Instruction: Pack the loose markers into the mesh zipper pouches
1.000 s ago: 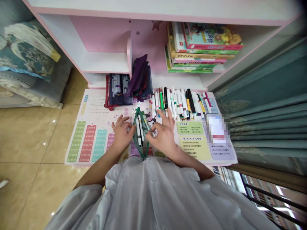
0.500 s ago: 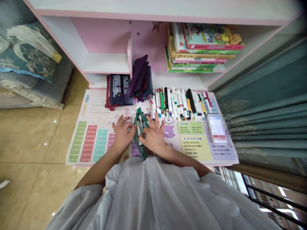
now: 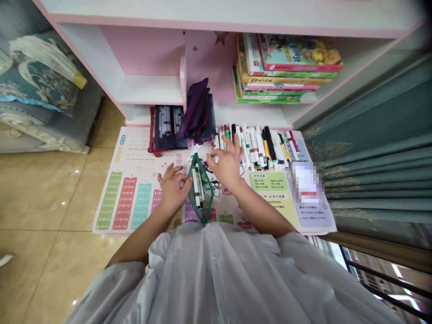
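Note:
A green-edged mesh zip pouch [image 3: 211,198] lies unzipped in front of me, with a few white markers [image 3: 197,186] inside it. My left hand [image 3: 173,189] pinches the pouch's left edge between thumb and forefinger, its other fingers spread. To the right, my right hand [image 3: 227,164] hovers at the near left end of a row of loose markers [image 3: 253,144], fingers apart and nothing visible in them. It covers some of the marker ends. The white zipper pull [image 3: 193,152] sits at the pouch's far tip.
Behind the pouch are a dark blue pouch full of markers [image 3: 165,126] and a pile of purple and dark pouches [image 3: 199,110]. Stacked books [image 3: 286,76] occupy the shelf. A blurred phone [image 3: 306,182] lies right on the printed desk mat [image 3: 135,153]; a curtain [image 3: 367,171] hangs beyond.
My right hand has left the pouch opening and moved up and right to the marker row. The pouch opening shows wider. My left hand stays at its edge.

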{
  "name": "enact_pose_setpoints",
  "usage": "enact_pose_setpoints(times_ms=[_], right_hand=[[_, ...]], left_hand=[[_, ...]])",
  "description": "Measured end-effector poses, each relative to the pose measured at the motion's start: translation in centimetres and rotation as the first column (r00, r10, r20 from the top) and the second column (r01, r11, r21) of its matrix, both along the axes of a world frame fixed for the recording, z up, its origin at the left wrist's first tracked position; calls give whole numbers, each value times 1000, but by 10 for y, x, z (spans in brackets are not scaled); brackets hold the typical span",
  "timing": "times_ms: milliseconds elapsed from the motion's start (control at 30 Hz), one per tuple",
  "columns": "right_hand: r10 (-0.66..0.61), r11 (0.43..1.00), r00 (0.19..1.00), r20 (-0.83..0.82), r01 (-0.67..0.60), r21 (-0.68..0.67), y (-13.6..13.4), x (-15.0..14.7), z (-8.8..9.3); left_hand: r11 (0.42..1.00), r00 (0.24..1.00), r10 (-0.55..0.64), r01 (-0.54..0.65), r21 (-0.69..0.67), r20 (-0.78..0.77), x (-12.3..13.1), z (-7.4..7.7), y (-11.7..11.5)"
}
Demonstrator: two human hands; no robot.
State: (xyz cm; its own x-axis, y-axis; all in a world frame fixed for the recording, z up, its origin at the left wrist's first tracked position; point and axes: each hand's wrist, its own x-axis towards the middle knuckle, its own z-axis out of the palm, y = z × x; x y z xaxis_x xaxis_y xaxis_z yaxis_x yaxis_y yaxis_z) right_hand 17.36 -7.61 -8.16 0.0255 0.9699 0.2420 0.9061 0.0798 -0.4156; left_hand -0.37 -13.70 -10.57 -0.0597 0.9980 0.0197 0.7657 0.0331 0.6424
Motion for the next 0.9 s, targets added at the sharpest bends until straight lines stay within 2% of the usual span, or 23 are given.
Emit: enact_pose_setpoints(times_ms=[133,233,500,900], right_hand=[[42,989,996,82,-30,-143,40,-11,-16],[48,983,991,125,-25,-180,53,-26,-29],[-26,986,983,181,54,-155,59,-41,-43],[-74,970,983,170,110,-216,64,-41,-43]], left_hand=[[1000,1000,-13,13,-22,-9,-2,2,1],[999,1000,-14,14,-35,-15,-2,2,1],[999,1000,-15,14,-39,-23,-3,1,1],[1000,999,-10,9,-26,-31,-2,1,1]])
